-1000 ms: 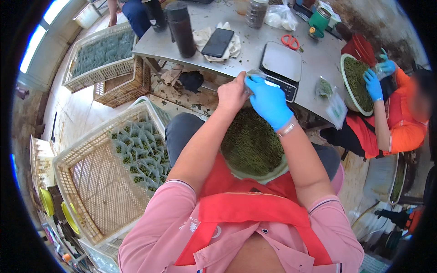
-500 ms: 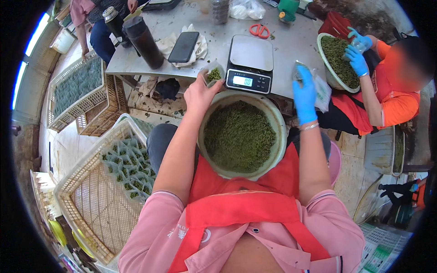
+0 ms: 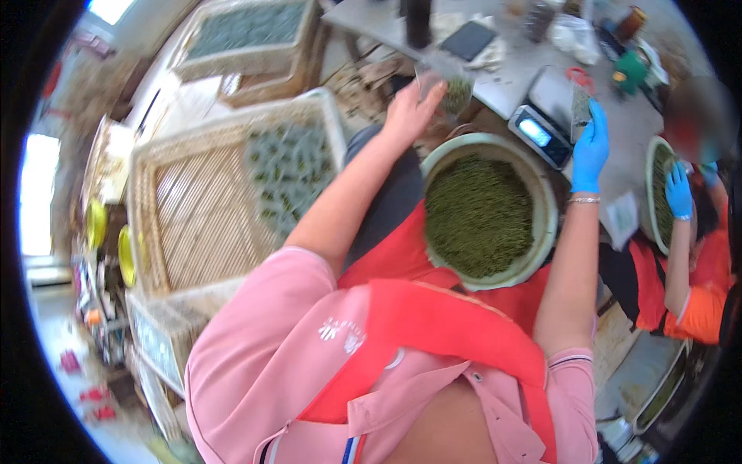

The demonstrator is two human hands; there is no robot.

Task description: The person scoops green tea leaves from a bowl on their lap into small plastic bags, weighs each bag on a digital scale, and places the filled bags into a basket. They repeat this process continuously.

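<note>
My bare left hand (image 3: 413,110) is raised above my left knee, its fingers closed on the edge of a small clear plastic bag (image 3: 457,94) with green berry-like grains in it. My right hand (image 3: 591,153), in a blue glove, pinches another small clear bag (image 3: 580,107) beside the digital scale (image 3: 535,127); blur hides how full that one is. Between my forearms, a pale green basin (image 3: 546,209) rests on my lap, holding a heap of small green grains (image 3: 479,216). The scale's display is lit.
Left of my leg stands a beige plastic crate (image 3: 147,209), partly filled with small bags (image 3: 290,174). Farther back is a stacked crate (image 3: 232,63) of bags. On the metal table (image 3: 502,77) are a phone (image 3: 468,40), red scissors (image 3: 578,76) and a dark bottle (image 3: 418,23). A co-worker's gloved hand (image 3: 679,191) is over another basin (image 3: 657,224).
The view has swung left, so the basin and scale now appear farther right. My left hand with its bag has moved away from the scale, leftward toward the crate. My right hand has come nearer the scale.
</note>
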